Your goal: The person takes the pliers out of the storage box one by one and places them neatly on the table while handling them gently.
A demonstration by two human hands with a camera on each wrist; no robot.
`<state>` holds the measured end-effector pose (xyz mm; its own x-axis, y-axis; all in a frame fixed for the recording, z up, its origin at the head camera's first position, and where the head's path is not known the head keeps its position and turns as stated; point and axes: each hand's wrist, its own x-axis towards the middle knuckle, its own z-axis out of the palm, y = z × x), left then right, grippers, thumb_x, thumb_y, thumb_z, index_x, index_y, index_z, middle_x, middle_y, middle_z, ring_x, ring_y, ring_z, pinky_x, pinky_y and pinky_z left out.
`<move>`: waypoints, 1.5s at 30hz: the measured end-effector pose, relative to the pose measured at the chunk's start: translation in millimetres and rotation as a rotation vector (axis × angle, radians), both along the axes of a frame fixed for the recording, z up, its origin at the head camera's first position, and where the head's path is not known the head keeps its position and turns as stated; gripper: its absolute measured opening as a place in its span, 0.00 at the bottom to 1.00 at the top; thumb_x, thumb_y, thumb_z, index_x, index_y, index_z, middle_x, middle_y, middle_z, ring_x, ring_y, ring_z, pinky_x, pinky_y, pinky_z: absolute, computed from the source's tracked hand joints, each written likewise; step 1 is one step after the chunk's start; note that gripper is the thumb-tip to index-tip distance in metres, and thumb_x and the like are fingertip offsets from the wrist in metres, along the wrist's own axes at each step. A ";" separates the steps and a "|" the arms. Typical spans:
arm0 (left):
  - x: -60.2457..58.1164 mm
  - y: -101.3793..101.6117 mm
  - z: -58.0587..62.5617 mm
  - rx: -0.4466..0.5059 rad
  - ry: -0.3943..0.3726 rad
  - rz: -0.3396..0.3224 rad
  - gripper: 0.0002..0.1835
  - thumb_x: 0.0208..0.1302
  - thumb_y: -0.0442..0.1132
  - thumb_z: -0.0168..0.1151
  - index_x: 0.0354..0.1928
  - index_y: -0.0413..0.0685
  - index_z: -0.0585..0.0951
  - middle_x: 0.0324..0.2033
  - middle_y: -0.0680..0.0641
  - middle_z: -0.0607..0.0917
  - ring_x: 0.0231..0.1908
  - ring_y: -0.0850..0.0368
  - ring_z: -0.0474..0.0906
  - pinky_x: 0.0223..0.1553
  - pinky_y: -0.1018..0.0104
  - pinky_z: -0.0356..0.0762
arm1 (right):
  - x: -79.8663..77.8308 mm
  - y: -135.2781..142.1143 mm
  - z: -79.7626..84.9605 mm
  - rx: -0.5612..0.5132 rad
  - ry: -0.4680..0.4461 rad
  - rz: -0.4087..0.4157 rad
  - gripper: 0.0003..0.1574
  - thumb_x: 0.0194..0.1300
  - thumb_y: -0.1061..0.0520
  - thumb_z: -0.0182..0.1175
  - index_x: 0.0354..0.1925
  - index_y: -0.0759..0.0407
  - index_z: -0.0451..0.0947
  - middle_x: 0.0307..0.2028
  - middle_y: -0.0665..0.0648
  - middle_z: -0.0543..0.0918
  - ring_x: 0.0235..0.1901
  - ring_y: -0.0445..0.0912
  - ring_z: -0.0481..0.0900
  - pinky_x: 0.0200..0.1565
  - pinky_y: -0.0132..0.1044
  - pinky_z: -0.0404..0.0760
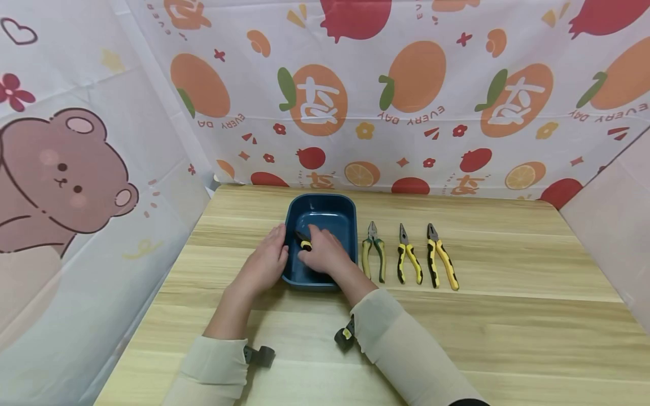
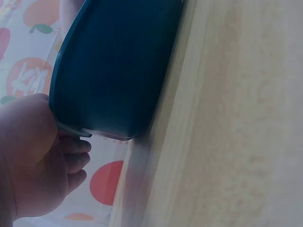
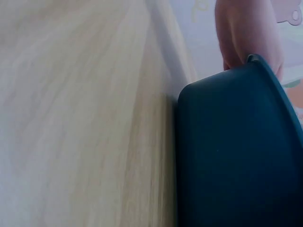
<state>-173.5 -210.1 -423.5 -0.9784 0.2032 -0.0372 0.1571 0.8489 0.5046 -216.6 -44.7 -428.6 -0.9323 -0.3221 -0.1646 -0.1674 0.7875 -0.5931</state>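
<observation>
A dark blue rectangular tray (image 1: 317,287) stands on the wooden table. My left hand (image 1: 265,260) holds its left rim, with the fingers along the outside wall and the thumb at the edge. Inside the tray, my right hand (image 1: 327,251) grips a pair of pliers (image 1: 304,243) with yellow and black handles. Dark jaws point up and left past the fingers; most of the handles is hidden under the hand. The left wrist view shows the tray's outer wall (image 2: 113,71) beside the left hand. In the right wrist view, the tray wall (image 3: 236,151) hides the right hand.
Right of the tray lie green-handled pliers (image 1: 374,254), long-nose pliers (image 1: 409,256) with yellow and black handles, and larger yellow and black pliers (image 1: 442,256). All point away from me. A fruit-print cloth (image 1: 365,152) hangs behind the table (image 1: 513,270).
</observation>
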 end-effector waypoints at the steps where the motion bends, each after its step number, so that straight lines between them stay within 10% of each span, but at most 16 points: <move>1: -0.2 0.1 -0.4 -0.003 0.004 0.002 0.32 0.78 0.42 0.40 0.77 0.37 0.48 0.77 0.40 0.52 0.77 0.44 0.45 0.75 0.45 0.49 | -0.1 0.3 0.5 -0.019 -0.004 -0.003 0.42 0.65 0.44 0.60 0.73 0.55 0.61 0.66 0.61 0.72 0.61 0.53 0.72 0.65 0.51 0.73; 12: -1.7 0.6 2.1 -0.006 -0.006 0.005 0.32 0.78 0.43 0.40 0.77 0.38 0.48 0.77 0.41 0.52 0.77 0.46 0.45 0.76 0.46 0.49 | -1.5 5.5 9.1 -0.359 0.174 -0.128 0.29 0.63 0.49 0.64 0.61 0.54 0.78 0.50 0.54 0.82 0.42 0.45 0.77 0.47 0.37 0.83; 23: -4.1 2.2 2.5 -0.011 0.009 0.013 0.32 0.78 0.43 0.41 0.77 0.38 0.49 0.77 0.40 0.52 0.77 0.44 0.46 0.75 0.45 0.50 | 13.3 56.8 52.9 -0.691 0.356 -0.149 0.27 0.62 0.54 0.67 0.59 0.57 0.79 0.44 0.56 0.79 0.41 0.48 0.75 0.41 0.36 0.80; 45: -0.7 4.5 2.6 -0.011 0.001 0.024 0.32 0.78 0.42 0.41 0.77 0.38 0.49 0.77 0.41 0.51 0.77 0.44 0.46 0.75 0.43 0.50 | -0.2 286.8 14.0 -0.241 0.267 -0.631 0.32 0.63 0.52 0.60 0.63 0.64 0.74 0.51 0.67 0.74 0.45 0.56 0.72 0.37 0.37 0.76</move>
